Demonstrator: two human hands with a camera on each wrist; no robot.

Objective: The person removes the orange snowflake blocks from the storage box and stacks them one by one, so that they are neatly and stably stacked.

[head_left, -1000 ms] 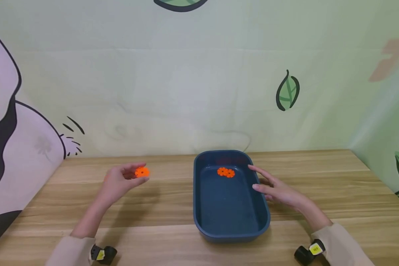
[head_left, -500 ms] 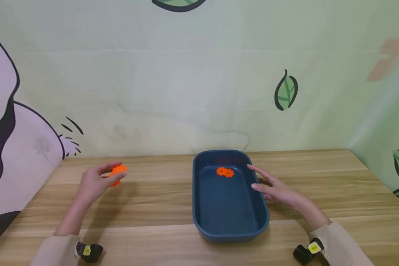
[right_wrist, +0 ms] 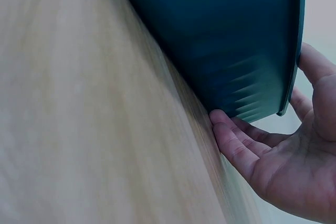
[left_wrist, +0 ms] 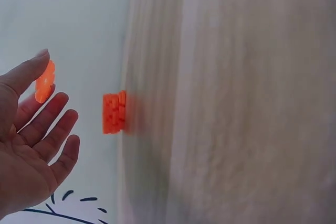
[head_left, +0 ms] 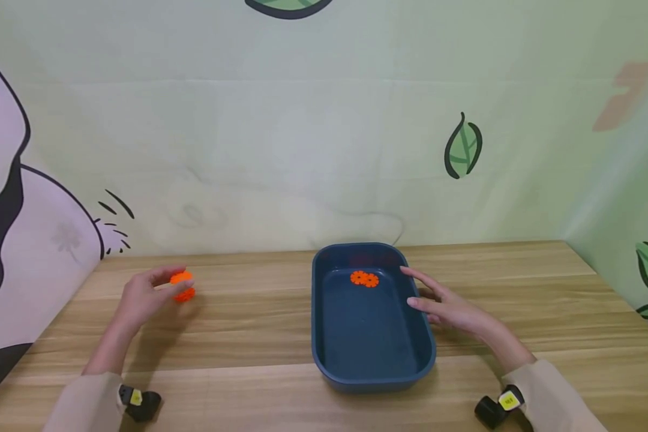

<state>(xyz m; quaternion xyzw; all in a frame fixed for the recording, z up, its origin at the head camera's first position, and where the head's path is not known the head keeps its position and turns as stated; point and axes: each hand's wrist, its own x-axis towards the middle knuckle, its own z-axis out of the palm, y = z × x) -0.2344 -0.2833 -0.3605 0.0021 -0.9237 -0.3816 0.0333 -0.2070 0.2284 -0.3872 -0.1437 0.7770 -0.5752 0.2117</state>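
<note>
My left hand (head_left: 144, 295) pinches an orange notched plastic disc (head_left: 181, 277) between thumb and index finger, its other fingers spread apart in the left wrist view. Just below that disc, a small stack of orange discs (left_wrist: 112, 113) stands on the wooden table, partly hidden by the hand in the head view. My right hand (head_left: 453, 309) touches the right side of a deep blue plastic bin (head_left: 372, 382). Its thumb and index finger rest at the rim, and the lower fingers (right_wrist: 236, 145) lie against the outer wall near the table. Two overlapping orange discs (head_left: 364, 279) lie inside the bin at its far end.
The wood-grain table (head_left: 248, 336) runs back to a pale green printed backdrop (head_left: 302, 150). Along the right side, another stretch of printed wall (head_left: 626, 210) borders the table. Each wrist carries a small black camera (head_left: 143, 406).
My left hand has travelled left with its disc, to just above the stack of orange discs, which has come into sight. The right hand and the bin have stayed in place.
</note>
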